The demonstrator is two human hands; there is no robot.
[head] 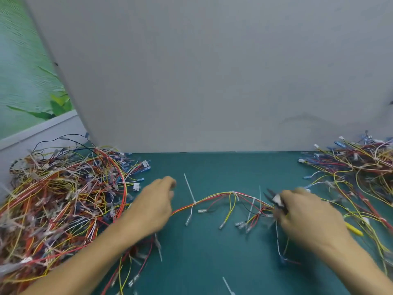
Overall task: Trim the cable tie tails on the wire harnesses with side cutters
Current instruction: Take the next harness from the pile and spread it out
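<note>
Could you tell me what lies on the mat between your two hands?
In the head view, one harness stretches from left hand to right hand, with untrimmed tie tails sticking up; the cutters are in the right.

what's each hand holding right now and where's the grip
Right hand grips the side cutters by the handles, jaws pointing left. Left hand rests on the harness end; its grip cannot be told.

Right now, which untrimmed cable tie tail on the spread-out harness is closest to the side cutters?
The thin white tail standing upright just left of the side cutters in the right hand. The long slanted tail sits nearer the left hand.
</note>
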